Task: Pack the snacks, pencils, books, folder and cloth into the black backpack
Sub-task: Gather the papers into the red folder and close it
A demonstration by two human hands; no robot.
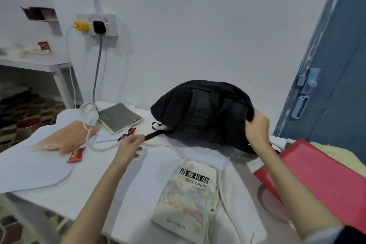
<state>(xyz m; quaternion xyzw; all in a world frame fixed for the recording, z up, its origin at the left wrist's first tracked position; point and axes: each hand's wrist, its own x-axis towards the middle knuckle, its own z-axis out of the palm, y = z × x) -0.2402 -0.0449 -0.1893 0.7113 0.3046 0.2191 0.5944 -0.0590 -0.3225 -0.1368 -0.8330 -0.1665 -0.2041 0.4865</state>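
The black backpack (200,109) lies on the white table (122,180) at the back. My right hand (257,125) grips its right edge. My left hand (130,145) hovers with relaxed fingers by the backpack's strap (153,135). A white book with black title (188,194) lies near me, a grey book (119,117) at the back left. An orange cloth (67,138) lies left. Red snack packets sit beside it (76,155) and near the grey book (127,133). A red folder (320,176) lies at the right. I see no pencils.
A white cord (93,117) loops across the table around both books. A wall socket with plugs (97,24) is behind, a white side table (39,63) at the far left, a blue door (326,77) at the right. Yellow fabric (340,154) lies behind the folder.
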